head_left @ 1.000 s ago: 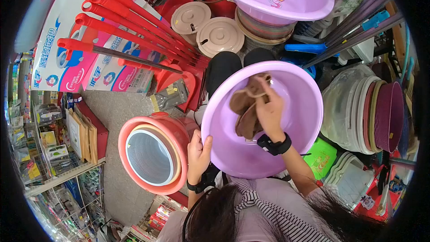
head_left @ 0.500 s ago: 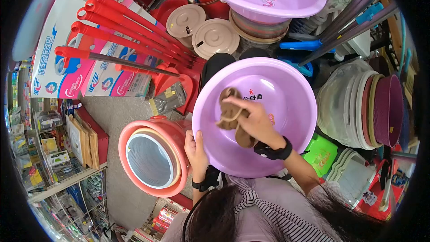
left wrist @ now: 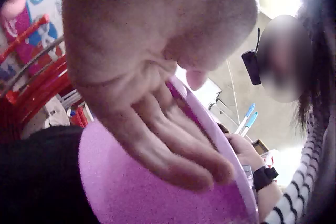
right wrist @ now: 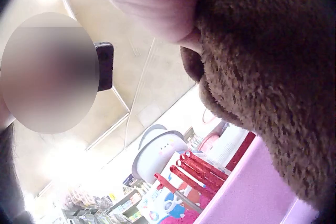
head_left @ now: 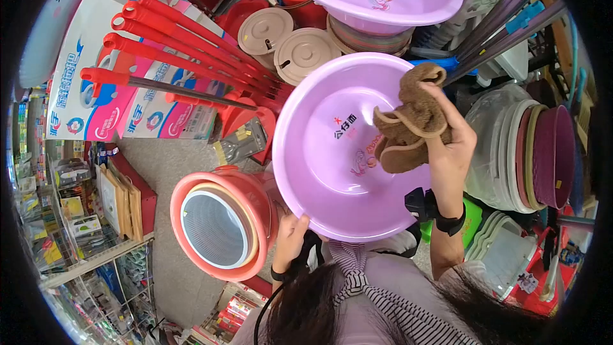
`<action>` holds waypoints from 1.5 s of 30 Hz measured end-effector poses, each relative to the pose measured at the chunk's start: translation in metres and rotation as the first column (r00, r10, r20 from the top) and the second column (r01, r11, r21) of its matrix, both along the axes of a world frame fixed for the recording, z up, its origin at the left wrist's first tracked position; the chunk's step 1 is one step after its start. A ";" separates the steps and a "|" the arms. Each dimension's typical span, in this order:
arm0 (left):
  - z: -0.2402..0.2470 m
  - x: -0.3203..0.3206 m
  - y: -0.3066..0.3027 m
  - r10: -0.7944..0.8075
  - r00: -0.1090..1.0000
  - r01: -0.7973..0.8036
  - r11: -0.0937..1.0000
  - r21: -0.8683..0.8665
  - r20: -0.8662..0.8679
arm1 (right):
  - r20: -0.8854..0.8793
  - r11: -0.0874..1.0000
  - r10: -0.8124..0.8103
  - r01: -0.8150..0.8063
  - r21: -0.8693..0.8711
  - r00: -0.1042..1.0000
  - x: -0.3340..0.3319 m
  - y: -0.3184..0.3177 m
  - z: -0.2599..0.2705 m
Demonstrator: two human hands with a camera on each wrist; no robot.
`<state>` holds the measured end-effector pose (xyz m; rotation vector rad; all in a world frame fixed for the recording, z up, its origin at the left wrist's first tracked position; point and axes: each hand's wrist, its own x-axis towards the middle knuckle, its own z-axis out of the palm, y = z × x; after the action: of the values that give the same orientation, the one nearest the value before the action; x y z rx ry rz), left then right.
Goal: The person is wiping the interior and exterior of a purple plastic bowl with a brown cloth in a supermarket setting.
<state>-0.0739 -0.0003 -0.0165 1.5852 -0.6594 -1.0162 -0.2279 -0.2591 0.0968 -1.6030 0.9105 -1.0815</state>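
Observation:
A light purple plastic basin (head_left: 319, 172) with printed lettering inside is held tilted over the person's lap. My left hand (head_left: 291, 240) grips its near left rim; in the left wrist view the fingers (left wrist: 178, 169) lie along the outer wall and the thumb comes over the rim. A brown fluffy cloth (head_left: 408, 118) with a lighter edging is bunched in my right hand (head_left: 452, 140), over the basin's right side. In the right wrist view the cloth (right wrist: 262, 77) fills the right half, below the palm.
To the left stands an orange bucket (head_left: 181, 243) with a light blue basket (head_left: 214, 229) nested in it. Red-handled poles (head_left: 185, 57) lean behind. A second purple basin (head_left: 428, 0) sits on stacked tubs at the back. Stacked buckets (head_left: 511, 153) stand at the right.
The right hand has carried the brown cloth from the basin's inside up and right to its right rim. The basin has shifted slightly up, its left rim still in the left hand.

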 end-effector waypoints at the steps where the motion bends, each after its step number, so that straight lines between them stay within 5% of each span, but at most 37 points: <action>1: 0.002 0.007 0.005 -0.225 0.974 0.225 0.974 0.014 0.005 | 0.004 1.000 0.001 -0.001 0.004 1.000 0.003 0.002 -0.003; 2: 0.004 0.013 0.007 -0.282 0.959 0.267 0.940 0.214 0.040 | 0.049 0.995 0.037 -0.041 0.088 0.998 0.005 0.004 -0.005; 3: 0.008 0.013 -0.001 -0.282 0.958 0.267 0.939 0.218 0.041 | 0.096 0.982 0.069 -0.084 0.168 0.993 0.008 0.006 -0.008; 5: 0.010 0.009 -0.018 0.168 0.985 -0.167 0.986 0.030 -0.047 | 0.116 0.981 0.067 -0.087 0.175 0.991 0.013 0.009 -0.023; 7: -0.003 0.023 -0.013 0.138 0.987 -0.131 0.988 0.080 -0.087 | 0.105 0.972 0.131 -0.148 0.182 0.986 0.015 0.011 -0.042; 9: 0.014 0.027 -0.036 0.181 0.977 -0.179 0.983 -0.025 0.114 | 0.047 0.974 0.142 -0.148 0.174 0.989 0.016 0.014 -0.048; 13: 0.009 0.048 -0.036 0.193 0.980 -0.192 0.981 0.038 -0.041 | -0.011 0.944 0.226 -0.216 0.249 0.974 0.017 0.016 -0.059; 14: 0.007 0.049 -0.041 0.171 0.985 -0.168 0.983 -0.078 0.022 | 0.001 0.937 0.236 -0.228 0.265 0.972 0.017 0.016 -0.062; 20: 0.006 0.053 -0.044 0.194 0.945 -0.195 0.981 -0.022 0.264 | -0.029 0.941 0.232 -0.217 0.260 0.972 0.015 0.012 -0.068; 24: 0.003 0.060 -0.039 0.223 0.973 -0.225 0.974 0.035 0.060 | -0.011 0.938 0.238 -0.227 0.260 0.971 0.018 0.014 -0.065; 27: 0.007 0.060 -0.047 0.167 0.966 -0.177 0.983 0.038 0.198 | -0.069 0.948 0.245 -0.224 0.225 0.967 0.016 0.017 -0.065; 29: 0.020 0.048 -0.063 0.263 0.928 -0.247 0.965 -0.090 0.264 | -0.083 0.957 0.241 -0.222 0.189 0.967 0.015 0.020 -0.056; 35: 0.026 0.017 -0.069 0.172 0.984 -0.176 0.975 -0.138 -0.038 | -0.088 0.971 0.239 -0.235 0.052 0.967 0.033 0.034 -0.052; 39: 0.025 0.010 -0.066 0.118 0.991 -0.128 0.977 -0.170 -0.070 | 0.134 0.967 0.096 -0.125 0.223 0.986 0.055 0.039 -0.080; 42: 0.024 0.011 -0.065 0.143 0.990 -0.142 0.984 -0.105 -0.003 | 0.039 0.875 0.460 -0.460 0.150 0.887 0.054 0.053 -0.086; 45: 0.022 0.015 -0.065 0.124 0.992 -0.124 0.979 -0.158 -0.013 | 0.009 0.747 0.654 -0.647 0.150 0.757 0.046 0.053 -0.082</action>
<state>-0.0586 -0.0650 0.0055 1.4659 -0.6159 -0.8525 -0.1817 -0.2065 0.0146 -1.6387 0.3702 -0.4684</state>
